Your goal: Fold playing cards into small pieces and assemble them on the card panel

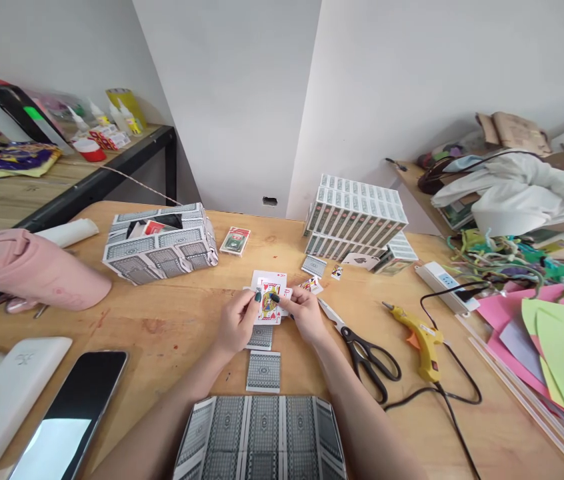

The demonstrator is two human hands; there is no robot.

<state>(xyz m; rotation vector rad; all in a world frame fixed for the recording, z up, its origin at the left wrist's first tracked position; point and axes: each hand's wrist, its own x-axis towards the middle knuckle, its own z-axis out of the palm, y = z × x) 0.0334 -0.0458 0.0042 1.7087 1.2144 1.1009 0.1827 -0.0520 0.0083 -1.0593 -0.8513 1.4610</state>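
Note:
Both hands pinch playing cards [269, 308] above the middle of the table, a red-suited face card on top facing up. My left hand [240, 319] grips the left edge, thumb on the face. My right hand [305, 309] holds the right side, its thumb also on the front. Below the hands lie face-down cards [263, 371] with grey patterned backs. Nearest me is a panel covered in card backs [265, 427]. Just right of my right hand rest black-handled scissors [362, 350], blades partly hidden. Loose cards [314, 266] lie beyond the hands.
A card-covered box [162, 247] and a card pack [235, 241] stand at the back left. Stacked card packs [357, 213] rise at the back right. A yellow glue gun [425, 343] with a cord, a power strip [445, 287], a phone [72, 413] and a pink tumbler [37, 270] surround the work area.

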